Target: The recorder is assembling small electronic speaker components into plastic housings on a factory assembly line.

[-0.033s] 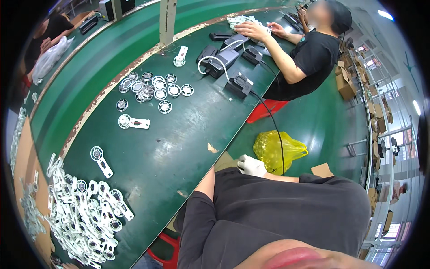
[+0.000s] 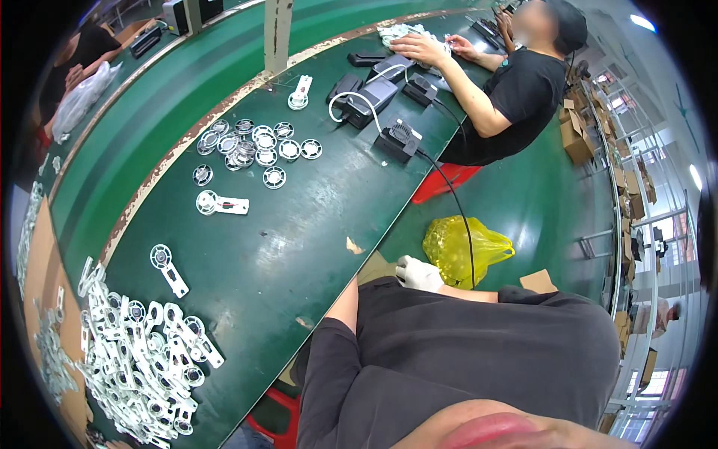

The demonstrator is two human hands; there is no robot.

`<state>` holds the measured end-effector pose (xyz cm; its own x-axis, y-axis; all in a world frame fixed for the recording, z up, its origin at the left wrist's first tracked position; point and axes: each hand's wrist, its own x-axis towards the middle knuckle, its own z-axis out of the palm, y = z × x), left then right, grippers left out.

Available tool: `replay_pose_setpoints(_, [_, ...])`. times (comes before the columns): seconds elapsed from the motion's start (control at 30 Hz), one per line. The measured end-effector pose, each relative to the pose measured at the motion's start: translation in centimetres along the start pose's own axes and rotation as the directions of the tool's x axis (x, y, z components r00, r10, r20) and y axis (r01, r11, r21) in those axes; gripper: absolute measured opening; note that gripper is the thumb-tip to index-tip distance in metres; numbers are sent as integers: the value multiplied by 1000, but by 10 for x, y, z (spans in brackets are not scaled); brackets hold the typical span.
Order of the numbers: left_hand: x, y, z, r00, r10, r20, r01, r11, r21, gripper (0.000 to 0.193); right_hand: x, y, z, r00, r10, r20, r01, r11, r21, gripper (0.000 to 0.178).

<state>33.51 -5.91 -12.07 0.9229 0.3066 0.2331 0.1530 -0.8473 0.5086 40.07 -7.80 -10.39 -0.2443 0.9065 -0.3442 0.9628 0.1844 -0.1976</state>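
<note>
My right hand (image 2: 419, 275), in a white glove, rests low by my lap beside the table edge, its fingers curled. Whatever it may hold is hidden. Of my left arm only the forearm (image 2: 345, 305) shows; the hand is out of sight below the table edge. On the green table (image 2: 277, 262) lies a large heap of white plastic parts (image 2: 142, 367), each with a ring end and a flat handle. Single parts of this kind lie apart: one (image 2: 169, 269) near the heap, another (image 2: 222, 203) farther off. Beyond them is a cluster of round spoked discs (image 2: 243, 146).
Black power adapters (image 2: 370, 101) with cables stand on the table at the far right. A co-worker (image 2: 516, 97) sits there, hands on pale cloth-like material. A yellow plastic bag (image 2: 460, 251) lies on the floor, with a black cable (image 2: 465, 217) hanging before it. A metal post (image 2: 277, 37) rises behind.
</note>
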Motion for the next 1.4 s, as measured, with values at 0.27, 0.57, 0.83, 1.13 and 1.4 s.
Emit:
replay_pose_setpoints(0.27, [-3, 12, 7, 999, 0, 52, 1, 1000, -12, 13, 11, 2, 21, 996, 81, -32, -81, 997, -9, 17])
replay_pose_setpoints(0.57, [-35, 19, 18, 985, -132, 113, 139, 989, -55, 13, -9, -14, -15, 995, 93, -34, -96, 991, -90, 24])
replay_pose_setpoints(0.83, [-64, 49, 39, 952, -222, 211, 255, 956, -142, 14, 3, -9, -17, 997, 35, -63, -35, 999, 11, 15])
replay_pose_setpoints(1.13, [-40, -22, -12, 928, -364, 79, 364, 931, 18, 14, 20, 18, 23, 986, -90, -141, 86, 996, -33, 7])
replay_pose_setpoints(1.4, [-40, -83, -77, 892, -452, -22, 447, 870, 209, 14, 53, -61, -103, 528, -296, 796, 558, 828, -62, 29])
